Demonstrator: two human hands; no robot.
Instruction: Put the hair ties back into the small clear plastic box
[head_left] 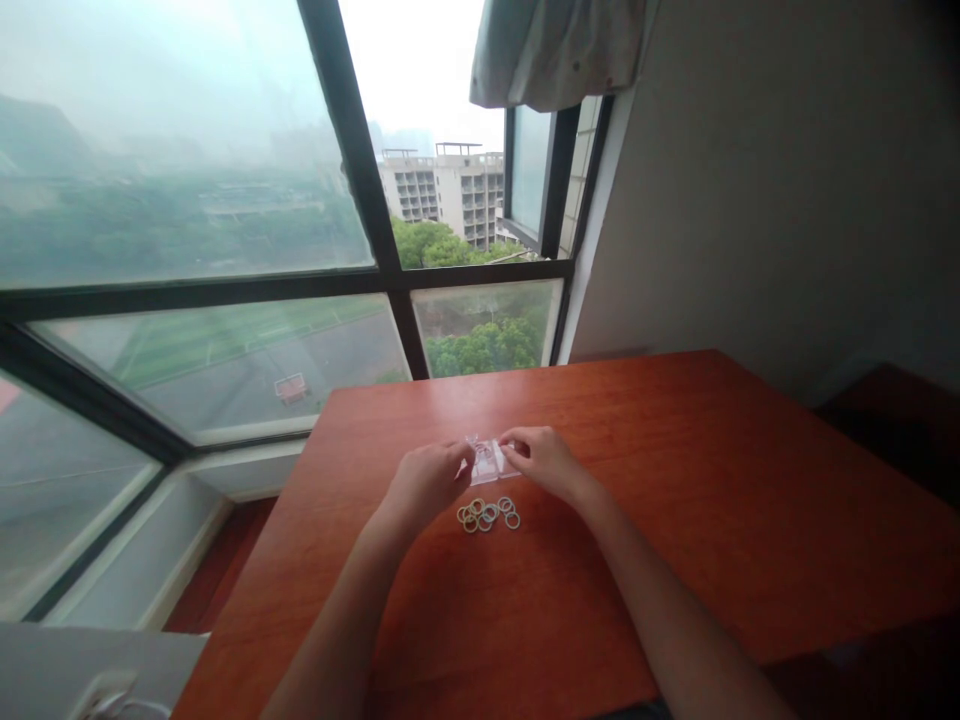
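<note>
Two hands [431, 477] on bag [486, 463], rings [490, 511] near, table edges [637, 364] distant

Dark-framed windows [385, 245] light a reddish table [675, 490] beside a grey wall [772, 200].

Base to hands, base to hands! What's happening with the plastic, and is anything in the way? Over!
Left hand, right hand: pinching opposite ends of clear plastic. Rings loose on table, nearer the person. Nothing seen blocking either hand.
</note>
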